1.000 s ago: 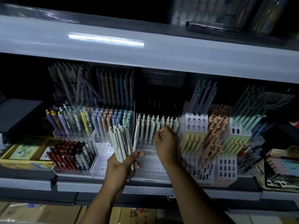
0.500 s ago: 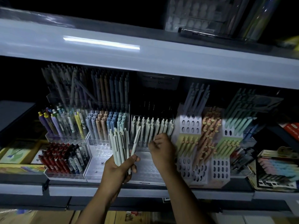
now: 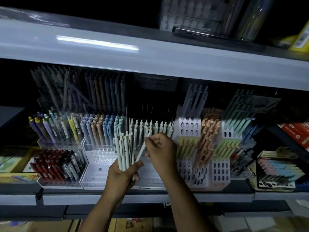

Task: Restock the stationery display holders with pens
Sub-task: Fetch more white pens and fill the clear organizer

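Observation:
My left hand (image 3: 121, 174) grips a bundle of pale white and grey pens (image 3: 123, 149), held upright in front of the clear stepped display holder (image 3: 98, 164). My right hand (image 3: 161, 149) pinches one white pen (image 3: 141, 150) that leans out of the bundle's right side; its lower end still lies against my left thumb. Behind both hands, a row of white pens (image 3: 150, 127) stands in the holder's middle step. The lower step's sockets show bare.
Coloured pens (image 3: 55, 126) and red pens (image 3: 50, 164) fill holders at left. White perforated holders (image 3: 190, 127) with pastel pens stand at right. A grey shelf edge (image 3: 150, 64) overhangs above; boxed stationery (image 3: 277, 171) sits far right. Cardboard boxes lie below.
My right hand drew back from the row of white pens in the holder and took hold of a single pen at the bundle's right side. My left hand kept its grip.

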`<state>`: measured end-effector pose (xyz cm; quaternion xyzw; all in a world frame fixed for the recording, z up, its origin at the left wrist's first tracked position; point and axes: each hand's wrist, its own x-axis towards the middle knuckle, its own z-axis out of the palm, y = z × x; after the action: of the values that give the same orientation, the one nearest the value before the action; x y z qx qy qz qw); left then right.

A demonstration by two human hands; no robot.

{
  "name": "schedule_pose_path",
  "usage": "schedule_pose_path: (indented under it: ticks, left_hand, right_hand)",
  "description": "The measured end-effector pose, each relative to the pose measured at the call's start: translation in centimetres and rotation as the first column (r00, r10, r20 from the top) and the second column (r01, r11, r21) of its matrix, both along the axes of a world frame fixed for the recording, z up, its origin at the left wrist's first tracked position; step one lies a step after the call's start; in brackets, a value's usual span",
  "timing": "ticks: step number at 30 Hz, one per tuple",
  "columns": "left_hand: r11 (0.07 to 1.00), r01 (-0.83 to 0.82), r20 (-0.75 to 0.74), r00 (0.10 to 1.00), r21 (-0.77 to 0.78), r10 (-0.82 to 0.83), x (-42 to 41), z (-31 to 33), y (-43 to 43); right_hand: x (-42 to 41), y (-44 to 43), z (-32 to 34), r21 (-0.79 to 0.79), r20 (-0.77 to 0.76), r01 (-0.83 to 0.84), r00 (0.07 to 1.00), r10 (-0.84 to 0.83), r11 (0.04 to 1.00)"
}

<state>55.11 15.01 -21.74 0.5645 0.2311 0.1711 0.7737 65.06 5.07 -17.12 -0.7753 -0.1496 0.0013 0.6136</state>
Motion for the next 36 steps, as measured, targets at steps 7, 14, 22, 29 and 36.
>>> schedule_pose_path:
  ticks: [7,14,22,29,36]
  left_hand:
    - [0.999,0.035,0.001,0.999,-0.023,-0.035,-0.5,0.1,0.1]
    - [0.998,0.033,0.004,0.999,-0.056,-0.032,-1.1,0.2,0.3]
    - [0.998,0.015,-0.008,1.000,-0.066,-0.015,-1.1,-0.2,0.6]
    - [0.999,0.003,-0.006,1.000,-0.053,-0.004,-1.1,-0.5,0.8]
    - [0.999,0.021,0.002,1.000,-0.048,-0.021,-1.3,-0.1,0.7]
  right_hand:
    - [0.8,-1.3,1.2,0.115,-0.188,-0.001,0.982,0.023,0.993]
    - [3.2,-3.3,1.3,0.197,-0.006,0.167,0.986,-0.169,0.966]
    - [5.2,-2.8,-1.6,-0.114,0.495,0.271,0.850,-0.182,0.956]
    - [5.2,-1.5,-2.3,-0.259,0.541,0.282,0.834,-0.103,0.924]
    - [5.3,0.2,-1.7,-0.370,0.573,0.302,0.818,-0.040,0.878]
